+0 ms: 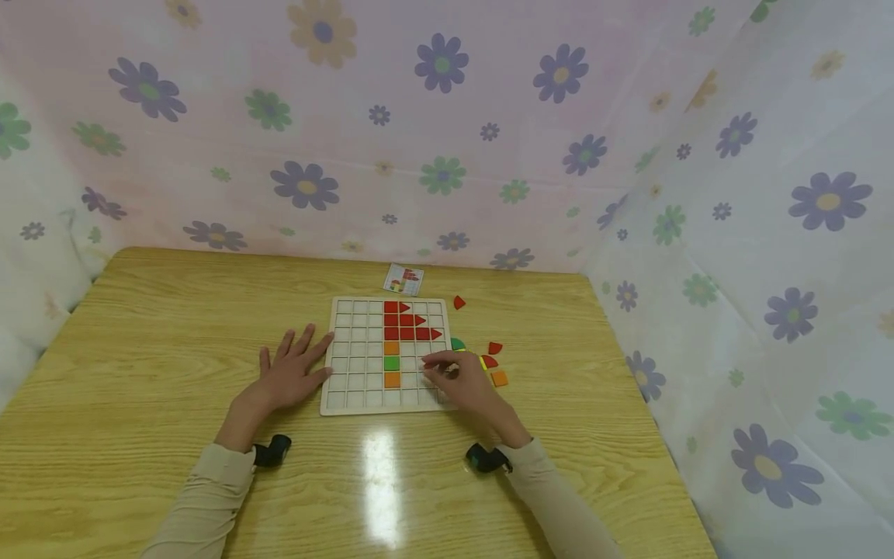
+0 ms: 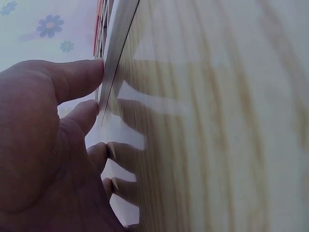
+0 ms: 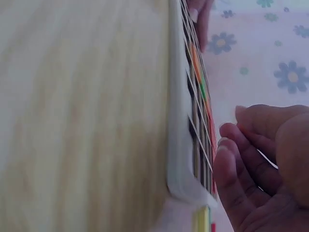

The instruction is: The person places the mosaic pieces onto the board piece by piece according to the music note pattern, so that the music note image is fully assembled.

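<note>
A pale wooden grid board (image 1: 356,383) lies on the table, its raised lines dividing it into square cells. Red squares and triangles form three rows (image 1: 400,333) at its upper middle, and an orange, a green (image 1: 392,363) and another orange square run in a column below. My left hand (image 1: 285,382) rests with spread fingers at the board's left edge, thumb and index fingertips against it. Over the board's right side, my right hand (image 1: 466,382) pinches a small red piece (image 1: 425,366) between thumb and fingers. Most of that piece is hidden by the fingertips.
Behind the board lies a small picture card (image 1: 403,279) with a coloured pattern. Loose pieces lie right of the board: red quarter-rounds (image 1: 495,348), an orange square (image 1: 499,378), a green piece (image 1: 457,343) and yellow partly under my right hand. Flowered cloth (image 1: 447,140) hangs behind the table.
</note>
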`<state>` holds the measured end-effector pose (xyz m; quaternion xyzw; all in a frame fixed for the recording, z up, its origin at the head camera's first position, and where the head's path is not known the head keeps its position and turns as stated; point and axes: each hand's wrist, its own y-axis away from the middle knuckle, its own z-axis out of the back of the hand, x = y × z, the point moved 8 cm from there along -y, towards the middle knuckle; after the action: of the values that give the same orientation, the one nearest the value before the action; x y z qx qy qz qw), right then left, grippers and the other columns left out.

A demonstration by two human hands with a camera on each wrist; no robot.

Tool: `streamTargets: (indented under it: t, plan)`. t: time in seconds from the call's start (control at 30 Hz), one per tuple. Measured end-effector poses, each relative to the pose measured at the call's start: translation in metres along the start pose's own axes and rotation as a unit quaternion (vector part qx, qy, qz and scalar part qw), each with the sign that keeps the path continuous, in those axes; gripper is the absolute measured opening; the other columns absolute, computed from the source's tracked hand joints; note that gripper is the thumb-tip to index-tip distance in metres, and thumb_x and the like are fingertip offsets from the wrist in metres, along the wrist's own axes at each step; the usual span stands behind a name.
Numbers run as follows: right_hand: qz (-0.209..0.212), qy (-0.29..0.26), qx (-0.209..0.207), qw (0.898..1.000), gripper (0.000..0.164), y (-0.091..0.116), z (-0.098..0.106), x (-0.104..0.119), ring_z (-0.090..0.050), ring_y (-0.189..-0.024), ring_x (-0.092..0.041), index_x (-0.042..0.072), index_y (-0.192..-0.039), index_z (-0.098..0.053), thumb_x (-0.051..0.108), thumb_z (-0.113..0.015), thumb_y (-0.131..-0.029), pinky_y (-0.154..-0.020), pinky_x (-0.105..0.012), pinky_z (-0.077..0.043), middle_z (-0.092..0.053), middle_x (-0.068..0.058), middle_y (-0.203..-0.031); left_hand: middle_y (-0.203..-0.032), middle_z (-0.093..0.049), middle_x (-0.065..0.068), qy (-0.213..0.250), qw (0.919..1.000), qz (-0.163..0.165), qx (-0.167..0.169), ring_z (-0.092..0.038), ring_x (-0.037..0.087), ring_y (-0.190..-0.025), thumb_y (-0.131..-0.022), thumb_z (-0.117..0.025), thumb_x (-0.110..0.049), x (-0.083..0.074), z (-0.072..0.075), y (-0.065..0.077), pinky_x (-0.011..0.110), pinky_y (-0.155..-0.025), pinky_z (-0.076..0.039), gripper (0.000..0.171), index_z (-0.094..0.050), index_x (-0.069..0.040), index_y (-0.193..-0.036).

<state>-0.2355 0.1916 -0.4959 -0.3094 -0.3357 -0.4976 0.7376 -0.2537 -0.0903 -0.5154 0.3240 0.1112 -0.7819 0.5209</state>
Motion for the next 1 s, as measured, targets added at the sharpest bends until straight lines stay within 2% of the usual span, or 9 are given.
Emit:
streamTargets:
  t: [0.13,0.23,0.3,0.4,0.5,0.63,1.0]
  plan:
    - [-0.016,0.057,-0.055,0.997,0.02,0.001,0.033,-0.01,-0.066,-0.085,-0.021,-0.002,-0.114,-0.074,0.003,-0.069,-0.096,-0.073,-0.028,-0.056,-0.075,-0.012,-0.105,-0.169,-0.005,0.023,0.0,1.0,-0.002,-0.002,0.008,0.052,-0.153,-0.107,-0.05,-0.04,0.001,0.0,-0.001,0.079,-0.109,0.014,0.066,-0.027,-0.012,-0.163]
    - [-0.043,0.131,-0.093,0.986,0.024,0.002,0.058,-0.02,-0.064,-0.088,-0.028,-0.005,-0.117,-0.073,-0.005,-0.065,-0.094,-0.073,-0.035,-0.054,-0.072,-0.018,-0.105,-0.169,-0.005,0.023,-0.001,1.0,-0.003,-0.003,0.008,0.052,-0.153,-0.107,-0.051,-0.039,0.002,0.0,-0.001,0.079,-0.109,0.013,0.066,-0.027,-0.012,-0.163]
    - [-0.078,0.173,-0.102,0.977,0.025,0.004,0.071,-0.027,-0.064,-0.092,-0.031,-0.004,-0.117,-0.073,-0.005,-0.064,-0.094,-0.077,-0.04,-0.054,-0.071,-0.019,-0.107,-0.169,-0.005,0.023,-0.003,1.0,-0.003,-0.002,0.008,0.052,-0.152,-0.107,-0.05,-0.039,0.002,0.0,0.0,0.079,-0.109,0.013,0.067,-0.026,-0.012,-0.163]
    - [-0.124,0.205,-0.088,0.967,0.023,0.008,0.083,-0.036,-0.066,-0.096,-0.031,-0.003,-0.112,-0.075,-0.004,-0.066,-0.091,-0.08,-0.043,-0.056,-0.073,-0.018,-0.11,-0.169,-0.004,0.023,-0.003,1.0,-0.005,-0.002,0.008,0.052,-0.153,-0.107,-0.05,-0.038,0.0,0.001,0.0,0.079,-0.109,0.014,0.066,-0.026,-0.011,-0.163]
    - [-0.149,0.2,-0.046,0.967,0.019,0.012,0.085,-0.041,-0.066,-0.087,-0.028,-0.003,-0.108,-0.076,-0.003,-0.071,-0.09,-0.076,-0.041,-0.056,-0.074,-0.018,-0.108,-0.169,-0.004,0.024,0.0,1.0,-0.008,-0.002,0.008,0.053,-0.152,-0.108,-0.05,-0.037,-0.001,0.002,0.001,0.078,-0.109,0.015,0.066,-0.026,-0.01,-0.162]
    - [-0.149,0.192,-0.014,0.97,0.02,0.015,0.082,-0.045,-0.063,-0.08,-0.024,-0.003,-0.108,-0.076,-0.002,-0.075,-0.088,-0.071,-0.037,-0.054,-0.073,-0.019,-0.105,-0.169,-0.004,0.025,0.0,1.0,-0.008,0.0,0.008,0.053,-0.152,-0.107,-0.05,-0.036,-0.002,0.003,0.001,0.078,-0.109,0.015,0.065,-0.026,-0.009,-0.162]
    - [-0.166,0.168,-0.052,0.97,0.013,0.014,0.082,-0.049,-0.066,-0.083,-0.024,0.0,-0.097,-0.073,0.0,-0.08,-0.085,-0.076,-0.039,-0.056,-0.072,-0.013,-0.094,-0.169,-0.004,0.025,0.004,1.0,-0.006,0.002,0.008,0.053,-0.152,-0.107,-0.051,-0.035,-0.002,0.002,0.001,0.078,-0.109,0.014,0.066,-0.026,-0.009,-0.162]
